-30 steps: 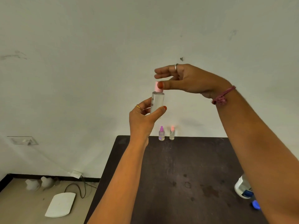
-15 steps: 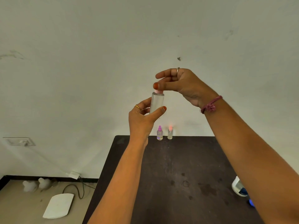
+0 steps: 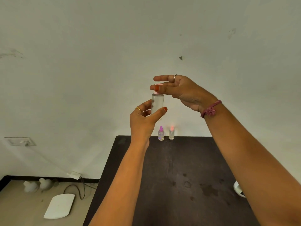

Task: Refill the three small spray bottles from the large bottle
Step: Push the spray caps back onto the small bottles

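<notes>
Right hand [image 3: 182,91] lower on the pink cap [image 3: 156,90], perhaps more turned.

Large white bottle [image 3: 238,190] mostly hidden behind right forearm, cap unseen. Pink cap [image 3: 157,88] of held clear spray bottle [image 3: 157,103] partly covered by right hand [image 3: 180,90] fingers.

Table centre: the dark table [image 3: 179,185] lies bare, open to a hand.
Far edge: two small bottles [image 3: 166,133] stand close together against the wall.
Right edge: a white container [image 3: 237,189], partly hidden behind the right forearm.
</notes>
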Demonstrator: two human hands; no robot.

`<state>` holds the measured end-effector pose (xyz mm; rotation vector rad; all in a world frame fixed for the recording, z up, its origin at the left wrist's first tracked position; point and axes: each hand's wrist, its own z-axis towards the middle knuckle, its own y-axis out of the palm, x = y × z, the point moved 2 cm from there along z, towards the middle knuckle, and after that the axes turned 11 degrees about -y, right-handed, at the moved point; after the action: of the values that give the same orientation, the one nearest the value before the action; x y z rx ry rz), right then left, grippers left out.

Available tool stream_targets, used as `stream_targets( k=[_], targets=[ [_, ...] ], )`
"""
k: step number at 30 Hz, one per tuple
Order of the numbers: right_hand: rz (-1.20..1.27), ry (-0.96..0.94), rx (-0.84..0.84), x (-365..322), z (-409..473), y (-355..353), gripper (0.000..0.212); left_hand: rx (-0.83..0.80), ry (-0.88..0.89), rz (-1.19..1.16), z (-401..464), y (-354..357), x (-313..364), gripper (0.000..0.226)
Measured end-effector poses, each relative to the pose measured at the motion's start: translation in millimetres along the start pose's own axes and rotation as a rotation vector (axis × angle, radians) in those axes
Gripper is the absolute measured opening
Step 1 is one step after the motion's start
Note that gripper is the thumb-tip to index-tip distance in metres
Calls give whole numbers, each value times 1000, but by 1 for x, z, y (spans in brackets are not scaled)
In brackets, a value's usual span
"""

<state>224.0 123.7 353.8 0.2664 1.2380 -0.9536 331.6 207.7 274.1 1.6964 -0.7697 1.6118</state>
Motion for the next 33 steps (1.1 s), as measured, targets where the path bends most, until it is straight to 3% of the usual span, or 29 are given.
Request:
stream_targets(
  k=[5,10,18,26,33],
  targets=[
    [45,-48,-105,6,-4,-1,31,-27,14,41,2,-1,1,48],
    [126,-124,40,9,-6,5,22,-20,49,74,6,2,-3,52],
    [64,-118,300,20,-3,22,27,55,127,126,14,8,-13,52],
    [55,153,154,50,-16,23,65,80,153,122,28,3,-29,43],
    [155,265,354,101,-13,55,47,90,101,136,54,3,-58,48]
  ],
)
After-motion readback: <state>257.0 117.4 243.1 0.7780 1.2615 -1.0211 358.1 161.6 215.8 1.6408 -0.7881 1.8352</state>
